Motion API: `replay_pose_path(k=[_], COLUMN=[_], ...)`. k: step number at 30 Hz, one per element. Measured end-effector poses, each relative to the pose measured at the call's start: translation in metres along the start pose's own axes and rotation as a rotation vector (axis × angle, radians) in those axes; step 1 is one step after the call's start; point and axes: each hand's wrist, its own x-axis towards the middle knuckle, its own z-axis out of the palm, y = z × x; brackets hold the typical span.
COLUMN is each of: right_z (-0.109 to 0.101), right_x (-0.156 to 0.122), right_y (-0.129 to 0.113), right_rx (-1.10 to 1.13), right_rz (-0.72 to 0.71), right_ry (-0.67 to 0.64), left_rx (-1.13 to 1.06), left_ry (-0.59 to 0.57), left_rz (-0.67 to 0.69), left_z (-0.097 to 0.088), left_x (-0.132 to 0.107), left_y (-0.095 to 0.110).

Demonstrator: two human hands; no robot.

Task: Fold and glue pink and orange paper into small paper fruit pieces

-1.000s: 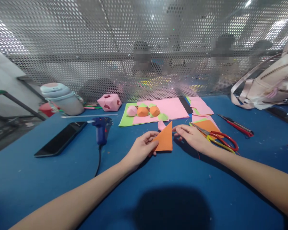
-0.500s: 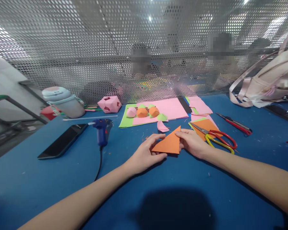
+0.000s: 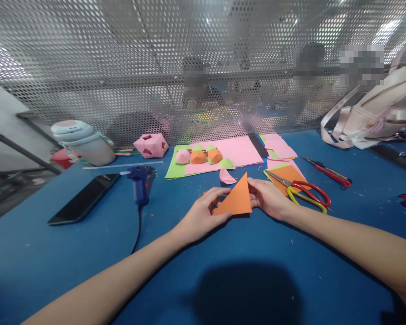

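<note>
The orange paper triangle (image 3: 237, 198) should handle as something very light, fairly stiff across its face yet quick to crease, dry rather than slippery, and easily spoilt by a hard squeeze at its sharp tips; the safest places to hold it are probably the broad lower part at seven o'clock of its face and the long straight edge at three o'clock, leaving the thin peak at one o'clock unpinched. The left hand (image 3: 201, 212) has its grip closed lightly on that lower corner, thumb along the front and fingers reaching round the sloping side. The right hand (image 3: 269, 198) meets the edge at three o'clock with fingertips partly hidden by the paper, so I cannot tell whether its grip is pinching or merely steadying. The triangle stands tilted between the two hands above the blue worktop (image 3: 257, 248); whether its base touches down is unclear. It is plain, bright orange and matt, with crisp straight sides, one long slope facing ten o'clock, and it looks folded, though the layers cannot be counted. Just short of twelve o'clock from it lies a curved pink paper piece (image 3: 226, 177), near but apart, and towards three o'clock, beyond the right hand, the scissors (image 3: 290, 183) rest
</note>
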Motion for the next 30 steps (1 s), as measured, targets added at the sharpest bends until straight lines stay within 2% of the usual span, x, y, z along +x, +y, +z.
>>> replay_pose_path(k=[10, 20, 25, 30], right_z=[0.004, 0.005, 0.006, 0.012], right_x=[-0.002, -0.003, -0.006, -0.012], right_y=[-0.002, -0.002, -0.004, -0.007], right_rx=[-0.010, -0.045, -0.016, -0.030], right_rz=[-0.012, -0.007, -0.020, 0.048], right_ry=[-0.024, -0.016, -0.095, -0.285], left_rx=[-0.035, 0.089, 0.097, 0.019], left_ry=[-0.032, -0.009, 0.031, 0.073], left_rz=[0.059, 0.110, 0.091, -0.018], left_z=[0.000, -0.001, -0.001, -0.002], left_x=[-0.001, -0.001, 0.000, 0.002], left_y=[0.001, 0.004, 0.000, -0.003])
